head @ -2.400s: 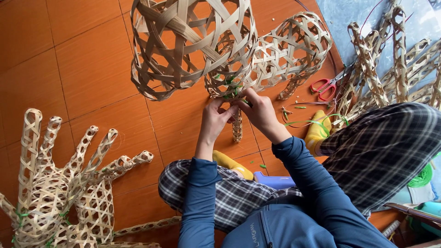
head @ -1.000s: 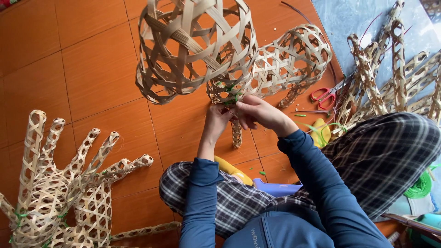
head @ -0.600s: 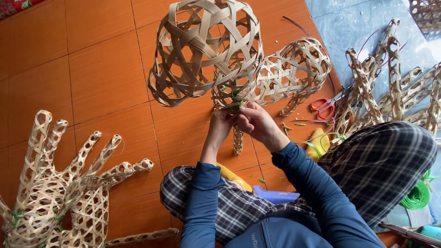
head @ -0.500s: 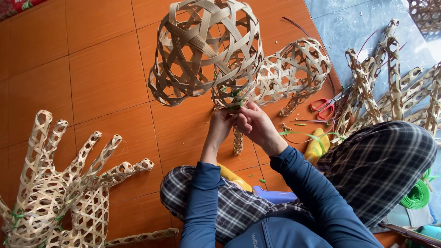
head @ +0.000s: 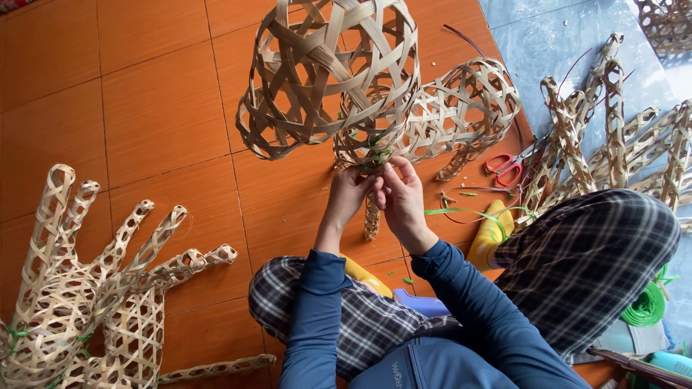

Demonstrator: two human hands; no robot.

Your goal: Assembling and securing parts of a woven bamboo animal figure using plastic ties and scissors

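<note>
At fingertips: green tie [head: 375, 155] pinched by left hand [head: 351, 193] and right hand [head: 404, 198]; woven ball [head: 328, 75] now swung upright above them, knot exposed for tightening.

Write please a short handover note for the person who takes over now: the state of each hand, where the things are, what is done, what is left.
Left hand: fingers pinched at the neck of the woven bamboo figure, where green ties sit.
Right hand: fingers at the same joint, touching the left hand.
Things: red scissors on the floor to the right; loose green strip beside the yellow sock; green strip coil far right; woven hand shapes at left.
Done: some green ties are already on the joint.
Left: whether the tie in the fingers is finished cannot be seen.
</note>
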